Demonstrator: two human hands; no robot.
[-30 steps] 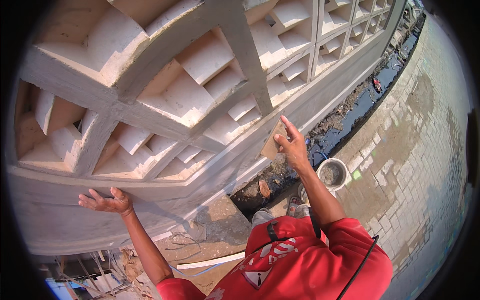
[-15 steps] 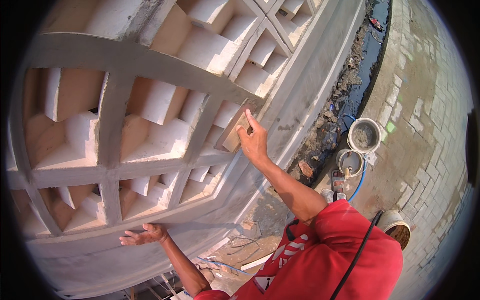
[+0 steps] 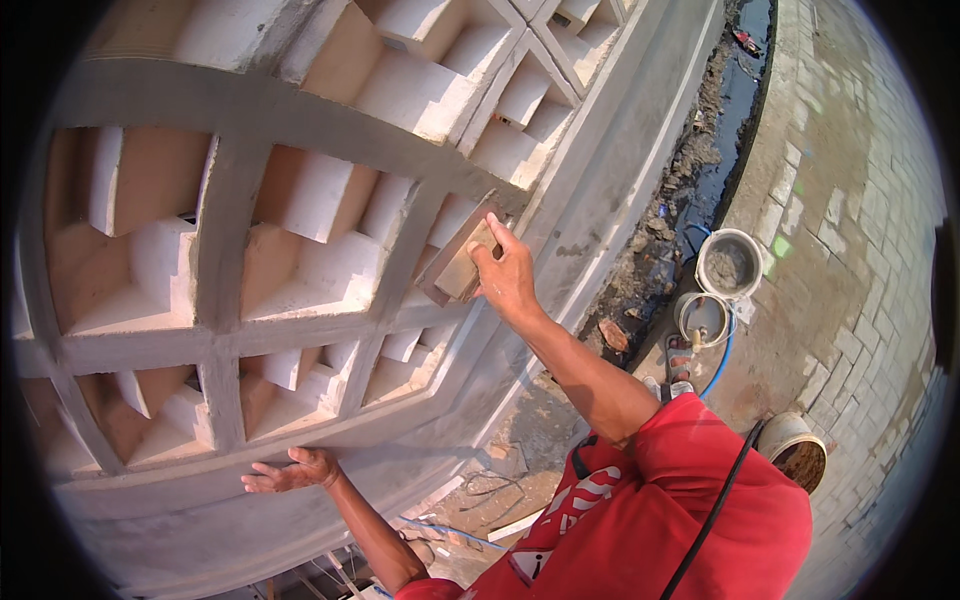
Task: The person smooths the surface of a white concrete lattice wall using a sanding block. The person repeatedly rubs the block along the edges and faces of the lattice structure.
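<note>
My right hand (image 3: 510,280) is closed around a flat rectangular plastering float (image 3: 460,266) with a wooden grip. The float lies against the grey mortar frame of the pierced block wall (image 3: 215,225), beside a small opening near the wall's right edge. My thumb and forefinger show on the grip; the other fingers are mostly hidden. Lower on the left, my left hand (image 3: 295,472) is open, fingers spread, touching or close to the smooth plastered band under the openings. It holds nothing.
A narrow ditch (image 3: 728,150) with dark water and rubble runs along the wall's foot. Two buckets, one with grey mortar (image 3: 730,262), stand by my sandalled foot (image 3: 679,358). Another bucket (image 3: 795,450) is behind me on the paved path (image 3: 865,260). A blue hose lies between them.
The float has shifted slightly left and its plate is tilted a little, showing more of its edge. My right hand moved with it. The left hand has barely moved.
</note>
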